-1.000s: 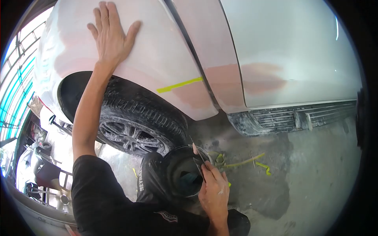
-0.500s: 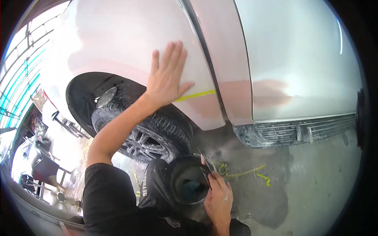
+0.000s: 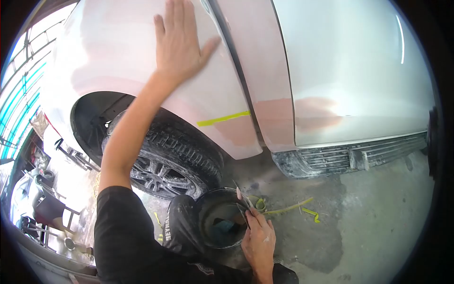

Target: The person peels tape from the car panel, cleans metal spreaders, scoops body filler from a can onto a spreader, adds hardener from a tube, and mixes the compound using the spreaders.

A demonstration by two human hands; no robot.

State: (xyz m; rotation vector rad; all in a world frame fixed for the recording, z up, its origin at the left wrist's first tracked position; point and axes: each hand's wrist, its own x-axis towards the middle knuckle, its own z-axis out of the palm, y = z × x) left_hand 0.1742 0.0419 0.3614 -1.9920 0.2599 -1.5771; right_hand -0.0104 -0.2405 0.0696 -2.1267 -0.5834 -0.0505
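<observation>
My left hand (image 3: 179,52) lies flat against the pale, patchy fender (image 3: 118,52) above the wheel arch, its fingers stretched up and its thumb out to the right. Low on that panel runs a strip of yellow-green tape (image 3: 223,118), with a pinkish patch under it. Down by the bucket (image 3: 222,189), my right hand (image 3: 260,241) is closed on thin, dark-edged putty spreaders (image 3: 244,208). A small pale pinkish lump shows near their upper end. Dark liquid and a bluish piece (image 3: 226,226) are visible inside the bucket.
A dusty tire (image 3: 184,146) stands below the arch, beside my knee. To the right are the door (image 3: 350,61), with a brownish-pink patch, and a ribbed side step (image 3: 326,161). Scraps of yellow tape (image 3: 312,215) lie on the floor; a chair (image 3: 52,208) is at left.
My left hand has slid up and slightly left over the fender, away from the tape strip. My right hand keeps its hold on the putty spreaders by the bucket.
</observation>
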